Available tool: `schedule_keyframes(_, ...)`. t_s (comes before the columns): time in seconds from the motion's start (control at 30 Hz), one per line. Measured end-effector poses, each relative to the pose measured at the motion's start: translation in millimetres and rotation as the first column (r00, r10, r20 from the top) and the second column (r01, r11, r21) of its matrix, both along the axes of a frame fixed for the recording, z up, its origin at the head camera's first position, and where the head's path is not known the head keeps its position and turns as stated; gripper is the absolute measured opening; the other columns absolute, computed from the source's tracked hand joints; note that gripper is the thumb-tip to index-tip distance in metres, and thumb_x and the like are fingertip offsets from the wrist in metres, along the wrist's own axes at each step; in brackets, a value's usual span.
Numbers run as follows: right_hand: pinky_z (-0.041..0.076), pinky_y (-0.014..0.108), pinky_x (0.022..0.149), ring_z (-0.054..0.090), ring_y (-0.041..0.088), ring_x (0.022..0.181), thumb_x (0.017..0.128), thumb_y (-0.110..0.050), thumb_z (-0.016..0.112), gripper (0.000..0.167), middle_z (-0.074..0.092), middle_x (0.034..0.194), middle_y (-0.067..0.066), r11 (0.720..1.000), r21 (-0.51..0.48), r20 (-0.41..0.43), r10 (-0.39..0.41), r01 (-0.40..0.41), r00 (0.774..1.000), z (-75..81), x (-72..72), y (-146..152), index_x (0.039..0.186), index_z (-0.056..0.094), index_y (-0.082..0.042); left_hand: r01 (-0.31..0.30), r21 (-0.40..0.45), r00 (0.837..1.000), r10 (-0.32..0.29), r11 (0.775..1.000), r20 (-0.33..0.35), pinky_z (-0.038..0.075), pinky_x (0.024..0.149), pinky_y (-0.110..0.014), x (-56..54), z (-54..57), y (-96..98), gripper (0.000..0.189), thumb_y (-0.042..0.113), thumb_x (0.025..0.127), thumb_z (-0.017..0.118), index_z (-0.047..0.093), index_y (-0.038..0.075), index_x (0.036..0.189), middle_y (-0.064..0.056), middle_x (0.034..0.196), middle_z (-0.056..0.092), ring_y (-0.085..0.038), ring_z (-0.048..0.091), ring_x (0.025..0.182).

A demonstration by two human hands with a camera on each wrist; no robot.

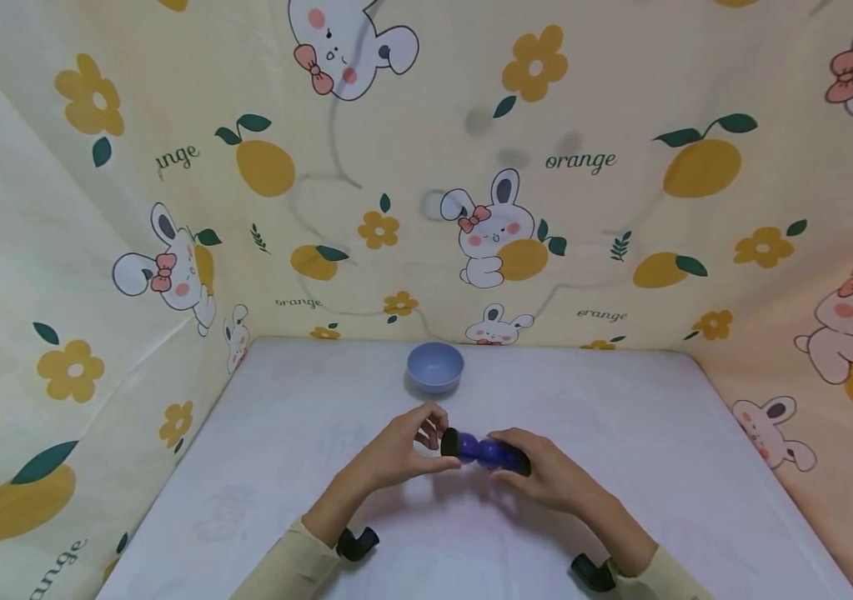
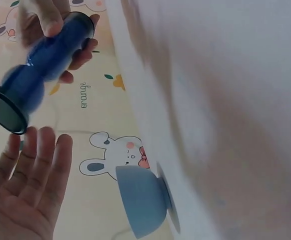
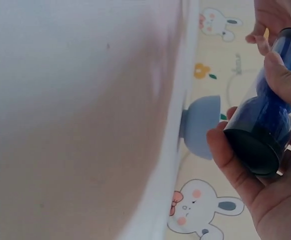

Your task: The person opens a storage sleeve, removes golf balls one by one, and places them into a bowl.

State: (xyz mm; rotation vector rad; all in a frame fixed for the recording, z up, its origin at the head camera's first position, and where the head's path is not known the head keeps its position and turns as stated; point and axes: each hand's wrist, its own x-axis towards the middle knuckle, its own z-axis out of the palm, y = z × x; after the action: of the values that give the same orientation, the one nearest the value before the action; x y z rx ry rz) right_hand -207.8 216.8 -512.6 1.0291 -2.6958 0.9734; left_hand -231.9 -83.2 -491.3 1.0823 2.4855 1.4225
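A clear tube [image 1: 479, 450] with dark end caps and shiny blue balls inside is held in the air over the table. My right hand [image 1: 549, 475] grips it around its right part; in the right wrist view the thumb and fingers wrap the tube [image 3: 265, 110] near its black cap [image 3: 253, 151]. At the other end is my left hand [image 1: 402, 450], thumb beside the cap. The left wrist view has the left hand [image 2: 33, 185] with fingers extended and palm bare, fingertips right by the cap's rim [image 2: 8, 116].
Behind the hands, a blue bowl [image 1: 435, 368] stands on the white-covered table [image 1: 261, 467] near its back edge. Cloth walls [image 1: 426, 167] printed with rabbits and oranges enclose the table at the back and sides. Each wrist wears a black device [image 1: 358, 544].
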Motion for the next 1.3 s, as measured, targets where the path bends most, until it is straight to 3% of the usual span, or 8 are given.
schedule_keyframes(0.23,0.059,0.048,0.098,0.071,0.027,0.116,0.097,-0.028,0.084,0.05,0.073,0.131,0.011,0.999,0.011,0.019,-0.033,0.033,0.999,-0.2,-0.5,3,0.139,0.067,-0.005,0.044,0.015,0.998,-0.044,0.999,-0.04,0.062,0.091,-0.032,1.3,2.7,0.8,0.044,0.024,0.098,0.083,0.064,0.013,0.135,0.0,0.125,0.068,-0.02,0.073,0.102)
schedule_keyframes(0.4,0.06,0.044,0.095,0.071,0.025,0.113,0.097,-0.031,0.083,0.052,0.073,0.13,0.01,1.0,0.009,0.051,-0.011,0.01,0.999,-0.1,0.2,5,0.139,0.067,-0.005,0.058,0.037,0.998,-0.058,0.998,-0.021,0.063,0.086,-0.027,2.2,3.1,1.4,0.039,0.017,0.094,0.086,0.068,0.011,0.129,-0.002,0.123,0.071,-0.019,0.075,0.101)
schedule_keyframes(0.67,0.059,0.045,0.098,0.07,0.023,0.116,0.097,-0.034,0.082,0.054,0.073,0.131,0.009,0.999,0.034,0.054,0.005,-0.007,0.999,-1.5,0.3,6,0.14,0.067,-0.005,0.092,0.059,0.996,-0.092,0.994,-0.01,0.063,0.086,-0.029,0.5,4.8,-1.5,0.037,0.01,0.09,0.089,0.07,0.013,0.121,-0.003,0.12,0.073,-0.012,0.075,0.096)
schedule_keyframes(0.93,0.056,0.053,0.102,0.069,0.03,0.123,0.098,-0.038,0.081,0.055,0.072,0.137,0.01,0.998,0.058,0.112,-0.027,0.021,0.993,0.7,2.8,14,0.142,0.066,-0.009,0.149,0.082,0.979,-0.159,0.985,0.13,0.062,0.095,-0.032,-1.7,6.2,-6.0,0.041,0.006,0.094,0.083,0.071,0.01,0.133,-0.004,0.129,0.074,-0.02,0.075,0.108)
schedule_keyframes(1.1,0.057,0.054,0.102,0.069,0.033,0.124,0.098,-0.039,0.081,0.056,0.071,0.138,0.012,0.999,0.045,0.112,-0.032,0.027,0.993,3.0,2.2,13,0.142,0.066,-0.008,0.134,0.081,0.986,-0.141,0.988,0.093,0.062,0.093,-0.031,-3.1,12.2,-5.1,0.043,0.005,0.092,0.084,0.071,0.01,0.133,-0.004,0.129,0.074,-0.025,0.076,0.106)
schedule_keyframes(1.3,0.058,0.051,0.1,0.07,0.031,0.121,0.097,-0.036,0.082,0.054,0.072,0.135,0.011,0.999,0.024,0.096,-0.028,0.025,0.995,0.0,2.3,13,0.14,0.067,-0.007,0.125,0.081,0.986,-0.133,0.989,0.099,0.061,0.095,-0.031,-2.9,10.4,-5.5,0.043,0.008,0.093,0.085,0.071,0.011,0.134,-0.003,0.131,0.073,-0.02,0.075,0.107)
